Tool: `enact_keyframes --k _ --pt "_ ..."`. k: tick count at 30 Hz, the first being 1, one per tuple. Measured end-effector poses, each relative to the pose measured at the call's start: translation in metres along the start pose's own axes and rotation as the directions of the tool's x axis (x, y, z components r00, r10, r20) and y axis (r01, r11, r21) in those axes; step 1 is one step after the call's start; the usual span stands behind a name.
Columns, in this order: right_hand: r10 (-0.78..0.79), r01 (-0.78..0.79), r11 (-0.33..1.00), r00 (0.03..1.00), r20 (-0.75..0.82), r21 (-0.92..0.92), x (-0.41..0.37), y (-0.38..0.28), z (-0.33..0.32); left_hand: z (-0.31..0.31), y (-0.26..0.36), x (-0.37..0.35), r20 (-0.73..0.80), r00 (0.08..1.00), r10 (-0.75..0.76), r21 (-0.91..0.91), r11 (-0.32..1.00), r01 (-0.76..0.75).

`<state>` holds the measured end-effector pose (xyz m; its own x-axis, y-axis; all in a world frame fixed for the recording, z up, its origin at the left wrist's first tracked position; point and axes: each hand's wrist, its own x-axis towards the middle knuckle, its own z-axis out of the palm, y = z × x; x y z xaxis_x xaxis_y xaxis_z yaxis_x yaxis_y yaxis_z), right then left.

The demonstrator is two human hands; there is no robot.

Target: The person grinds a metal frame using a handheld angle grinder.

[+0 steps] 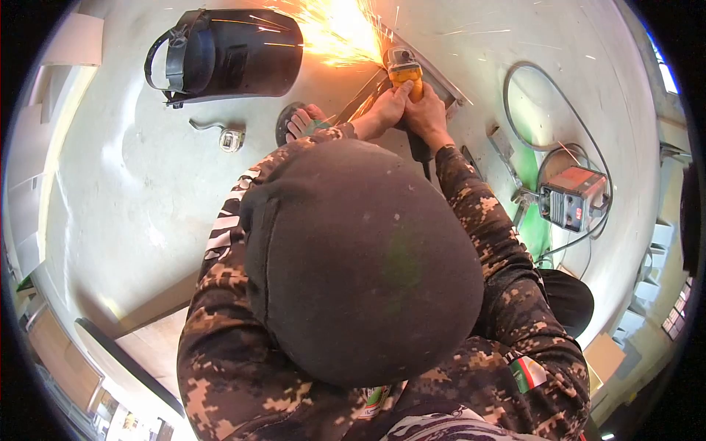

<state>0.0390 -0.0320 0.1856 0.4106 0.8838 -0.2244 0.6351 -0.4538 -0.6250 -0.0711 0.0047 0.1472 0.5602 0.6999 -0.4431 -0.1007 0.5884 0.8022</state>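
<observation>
Both my hands hold a yellow angle grinder (404, 67) at the top centre. My left hand (388, 109) grips its left side, with the fingers wrapped round the body. Behind and to the right of it, my right hand (429, 114) is closed on the grinder's rear part. The grinder's head rests against a metal frame (441, 81), and bright orange sparks (331, 29) fly from there to the upper left. The contact point is hidden by glare and the grinder's head.
A black welding helmet (250, 53) lies at the upper left, above a tape measure (231, 140). A sandalled foot (305, 121) is left of my hands. At the right stand a welding machine (573, 197) and its looped cable (507, 95). A dark cap fills the centre.
</observation>
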Motion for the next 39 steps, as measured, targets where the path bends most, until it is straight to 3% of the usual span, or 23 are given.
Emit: enact_keyframes --k 9,12,18,20,23,30,32,39 --pt "-0.040 0.040 0.999 0.999 0.014 -0.021 0.000 0.002 -0.002 -0.003 -0.012 0.010 0.018 1.000 -0.003 0.021 1.000 0.003" --pt "-0.005 0.005 1.000 1.000 -0.007 0.022 0.000 -0.002 0.002 0.000 -0.001 0.001 -0.039 0.999 0.007 -0.007 1.000 -0.007" --pt "-0.028 0.028 0.999 0.999 -0.015 0.025 0.001 -0.001 0.000 -0.004 -0.006 0.009 -0.007 0.999 0.036 -0.041 0.999 -0.036" --pt "-0.035 0.035 0.999 0.999 -0.008 -0.036 0.000 -0.001 -0.001 -0.008 -0.007 0.009 0.032 0.999 -0.036 0.079 0.996 0.034" --pt "-0.037 0.037 0.999 0.999 -0.016 0.004 0.000 0.002 0.000 -0.005 -0.012 0.011 0.028 0.999 -0.040 -0.019 0.999 0.040" --pt "-0.062 0.063 0.998 0.998 -0.016 0.001 -0.003 -0.002 -0.002 -0.005 -0.004 0.006 0.039 0.999 -0.029 0.023 0.999 0.028" --pt "-0.002 0.002 1.000 1.000 -0.029 -0.018 -0.004 -0.006 0.000 -0.004 0.005 -0.001 0.056 0.998 -0.031 0.065 0.998 0.028" --pt "-0.004 0.004 1.000 0.999 -0.040 0.008 -0.002 0.000 0.004 -0.006 -0.002 0.005 0.027 0.999 -0.034 0.043 0.999 0.033"
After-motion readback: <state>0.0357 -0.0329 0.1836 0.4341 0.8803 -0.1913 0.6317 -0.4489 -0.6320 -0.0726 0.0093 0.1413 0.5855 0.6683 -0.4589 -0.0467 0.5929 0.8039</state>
